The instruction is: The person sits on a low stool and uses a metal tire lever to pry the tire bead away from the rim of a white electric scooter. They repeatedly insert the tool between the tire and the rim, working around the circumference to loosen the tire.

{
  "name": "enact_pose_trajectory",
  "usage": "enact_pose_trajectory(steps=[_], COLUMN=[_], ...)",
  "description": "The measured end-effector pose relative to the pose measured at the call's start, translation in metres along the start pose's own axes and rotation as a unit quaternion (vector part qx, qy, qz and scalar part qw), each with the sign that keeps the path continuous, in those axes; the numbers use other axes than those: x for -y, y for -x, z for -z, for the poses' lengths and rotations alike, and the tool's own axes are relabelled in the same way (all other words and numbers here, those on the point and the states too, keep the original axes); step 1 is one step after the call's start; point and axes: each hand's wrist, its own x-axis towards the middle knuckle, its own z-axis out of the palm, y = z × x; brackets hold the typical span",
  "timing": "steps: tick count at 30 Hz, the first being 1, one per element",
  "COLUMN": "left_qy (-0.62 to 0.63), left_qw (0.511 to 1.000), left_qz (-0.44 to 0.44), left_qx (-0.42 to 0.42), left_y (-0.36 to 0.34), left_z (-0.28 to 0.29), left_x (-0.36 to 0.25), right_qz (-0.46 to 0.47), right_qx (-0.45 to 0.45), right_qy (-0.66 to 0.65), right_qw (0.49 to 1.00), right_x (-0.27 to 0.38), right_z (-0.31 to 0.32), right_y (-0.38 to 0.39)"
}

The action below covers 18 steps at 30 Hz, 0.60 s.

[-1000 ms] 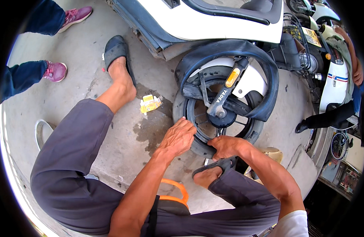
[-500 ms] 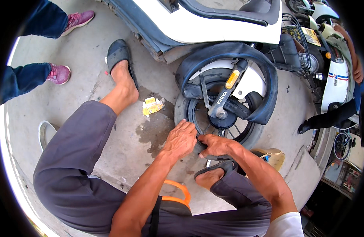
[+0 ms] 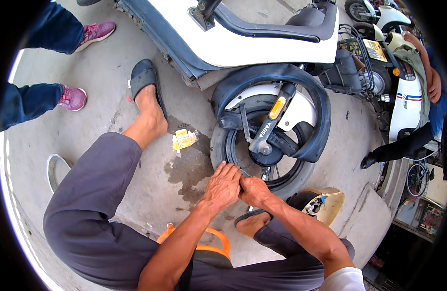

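A wheel with a black tyre stands in front of me, mounted on a white scooter. My left hand lies over the tyre's near edge, its fingers together and curled onto the rubber. Right beside it, my right hand is closed against the same edge; its fingertips are hidden. Shiny metal shows between the rim and my right hand, its kind unclear. Around the swingarm hangs a loose loop of black rubber, apparently an inner tube.
A torn yellow box lies by a wet patch. Right of the wheel sits an open tan container. An orange-handled object is between my legs, a metal basin at left. Other people stand left and right, near parked scooters.
Both hands have shifted slightly nearer to me along the tyre and drawn together. My right hand's fingers have closed more tightly. The view has also shifted a little.
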Motion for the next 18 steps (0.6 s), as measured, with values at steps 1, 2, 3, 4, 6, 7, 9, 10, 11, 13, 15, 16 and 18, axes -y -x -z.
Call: enact_pose_trajectory(steps=[1, 2, 3, 4, 6, 7, 9, 10, 11, 13, 15, 16, 18], left_qy=[-0.005, -0.006, -0.003, -0.002, 0.006, 0.014, 0.016, 0.020, 0.016, 0.022, 0.034, 0.036, 0.059], left_qw=[1.000, 1.000, 1.000, 1.000, 1.000, 1.000, 1.000, 0.999, 0.999, 0.999, 0.999, 0.998, 0.998], left_qz=[0.007, 0.006, -0.005, -0.017, -0.012, -0.011, -0.017, -0.023, -0.031, -0.028, -0.036, -0.038, -0.015], left_qx=[-0.011, -0.012, -0.009, -0.007, 0.003, 0.012, 0.009, 0.008, -0.020, -0.017, -0.016, -0.019, 0.019], left_y=[0.001, 0.001, 0.002, 0.001, 0.001, 0.000, 0.001, 0.002, 0.005, 0.011, 0.013, 0.012, 0.010], left_z=[0.000, 0.001, 0.001, 0.000, 0.002, 0.004, 0.003, 0.000, -0.004, -0.008, -0.009, -0.009, -0.007], left_x=[0.003, 0.008, 0.013, 0.017, 0.021, 0.022, 0.013, 0.006, -0.001, -0.013, -0.019, -0.022, -0.027], right_qz=[0.005, 0.005, 0.012, 0.021, 0.032, 0.056, 0.078, 0.073, 0.057, 0.035, 0.016, 0.014, 0.014], right_qx=[-0.019, -0.020, -0.006, 0.007, 0.050, 0.098, 0.192, 0.226, 0.245, 0.267, 0.245, 0.245, 0.173], right_qy=[-0.026, -0.026, -0.049, -0.074, -0.069, -0.068, -0.048, -0.019, 0.035, 0.092, 0.164, 0.166, 0.166], right_qw=[0.999, 0.999, 0.999, 0.997, 0.996, 0.991, 0.977, 0.971, 0.967, 0.959, 0.955, 0.955, 0.971], right_x=[0.003, 0.004, 0.007, 0.009, 0.008, 0.003, -0.007, -0.006, -0.009, -0.010, -0.006, -0.007, -0.012], right_z=[0.000, 0.003, 0.007, 0.013, 0.025, 0.031, 0.041, 0.053, 0.057, 0.064, 0.070, 0.071, 0.069], right_y=[-0.004, -0.005, -0.006, -0.007, -0.009, -0.009, -0.010, -0.006, -0.003, 0.007, 0.025, 0.032, 0.048])
